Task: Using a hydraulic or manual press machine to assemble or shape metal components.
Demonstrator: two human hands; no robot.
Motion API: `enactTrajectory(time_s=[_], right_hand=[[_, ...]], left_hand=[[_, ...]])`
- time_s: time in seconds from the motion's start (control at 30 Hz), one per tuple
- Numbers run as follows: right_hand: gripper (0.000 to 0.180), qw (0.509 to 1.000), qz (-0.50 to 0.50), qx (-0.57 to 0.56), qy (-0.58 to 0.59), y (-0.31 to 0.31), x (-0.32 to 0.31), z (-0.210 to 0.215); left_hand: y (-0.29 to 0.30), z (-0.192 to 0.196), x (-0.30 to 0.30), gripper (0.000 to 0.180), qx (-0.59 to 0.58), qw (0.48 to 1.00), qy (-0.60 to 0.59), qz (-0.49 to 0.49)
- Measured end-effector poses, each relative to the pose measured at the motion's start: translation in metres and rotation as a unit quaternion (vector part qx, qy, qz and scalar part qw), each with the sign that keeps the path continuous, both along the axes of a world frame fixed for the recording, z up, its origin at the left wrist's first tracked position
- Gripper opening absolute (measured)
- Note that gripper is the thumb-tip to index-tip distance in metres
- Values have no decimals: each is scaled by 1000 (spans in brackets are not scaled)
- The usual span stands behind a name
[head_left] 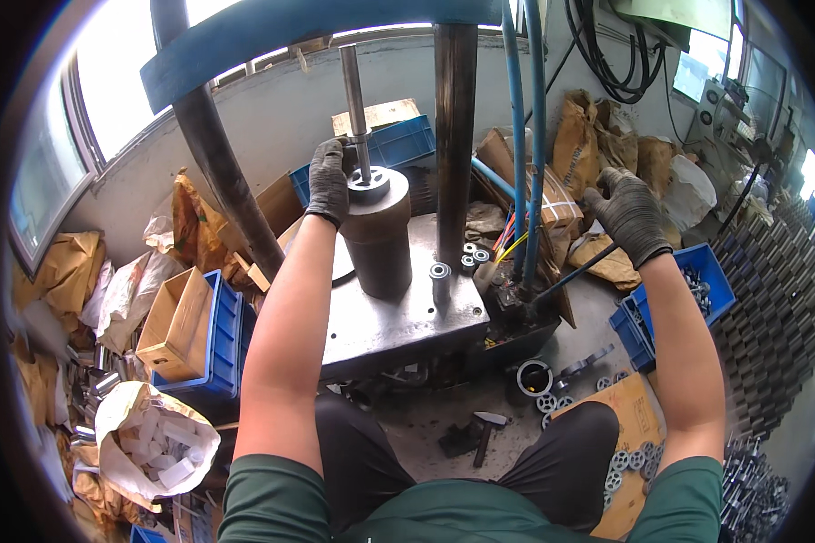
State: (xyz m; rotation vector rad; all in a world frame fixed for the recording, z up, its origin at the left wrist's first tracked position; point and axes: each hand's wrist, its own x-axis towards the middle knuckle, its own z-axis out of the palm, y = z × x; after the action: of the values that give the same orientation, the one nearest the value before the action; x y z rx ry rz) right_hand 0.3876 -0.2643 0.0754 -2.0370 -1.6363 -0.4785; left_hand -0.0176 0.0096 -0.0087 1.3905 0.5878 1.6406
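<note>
My left hand, in a dark grey glove, has its fingers curled at an upright steel shaft. The shaft's lower end stands in a spoked metal disc on top of a thick dark steel cylinder. This cylinder rests on the metal press table. My right hand, gloved too, is raised at the right with curled fingers. A black lever runs up to its palm side; the lever's end is hidden behind the hand. Small bearings stand on the table's right corner.
Dark press columns and a blue crossbeam frame the shaft. Blue hoses hang at the right. A hammer and spoked discs lie below. Blue bins and paper sacks crowd both sides.
</note>
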Motion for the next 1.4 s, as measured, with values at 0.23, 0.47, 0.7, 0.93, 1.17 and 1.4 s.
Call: enactTrajectory(time_s=[0.23,0.47,0.7,0.93,1.17,1.4], right_hand=[[29,999,-18,-47,15,-5,-7,10],[27,1000,-4,-23,-12,-7,-6,4],[29,1000,-2,-28,-12,-7,-4,3],[39,999,2,-52,-14,-19,-2,2],[23,997,61,1,-37,-71,-5,-20],[29,954,260,38,-147,-183,-68,-82]], left_hand=[[1,-5,11,46,84,980,108,147],[-53,-7,23,28,241,893,73,372],[-154,-97,65,37,349,781,473,209],[-151,-141,79,18,263,744,585,187],[-169,-144,75,15,303,793,474,232],[-275,-120,83,24,-157,965,133,-163]])
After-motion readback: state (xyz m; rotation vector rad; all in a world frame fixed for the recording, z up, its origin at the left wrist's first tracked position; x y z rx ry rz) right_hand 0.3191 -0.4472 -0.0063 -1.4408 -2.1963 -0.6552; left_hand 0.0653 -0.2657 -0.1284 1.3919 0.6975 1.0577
